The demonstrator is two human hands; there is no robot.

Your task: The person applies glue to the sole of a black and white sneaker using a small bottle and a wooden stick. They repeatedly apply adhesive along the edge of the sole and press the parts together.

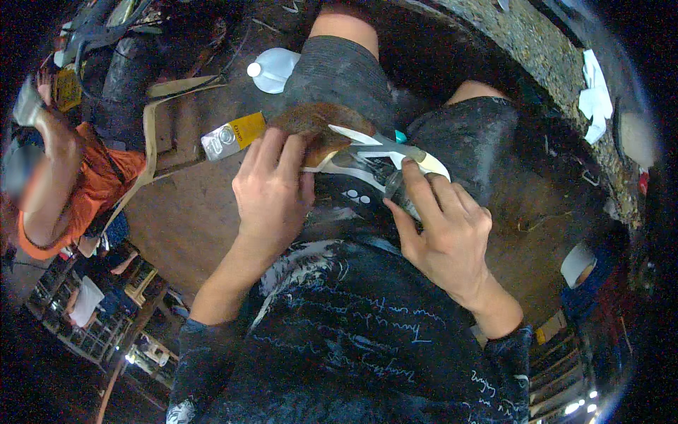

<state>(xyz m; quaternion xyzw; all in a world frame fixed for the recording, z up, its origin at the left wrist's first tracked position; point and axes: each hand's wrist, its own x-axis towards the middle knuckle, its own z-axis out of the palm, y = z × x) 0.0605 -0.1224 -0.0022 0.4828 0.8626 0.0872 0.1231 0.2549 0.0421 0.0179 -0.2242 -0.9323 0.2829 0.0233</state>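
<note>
Across my lap lies what looks like a sandal or shoe upper, a shoe piece (321,119) with a brown surface and grey, white-edged strips. My left hand (272,187) has its fingers curled over the brown end, thumb tucked close. At the pale, cream-coloured end, my right hand (448,233) presses its fingers on the white edge, with the thumb below. Beside the right fingertips is a clear, see-through thing (393,185), partly hidden, whose kind I cannot make out. A small teal object (400,136) shows just beyond the shoe piece.
A whitish plastic jug (275,69) stands by my left knee. A yellow and silver box (233,136) lies on the brown floor (176,212). At left is another person in an orange shirt (85,184). A rough ledge (537,56) with white paper (595,95) runs along the far right.
</note>
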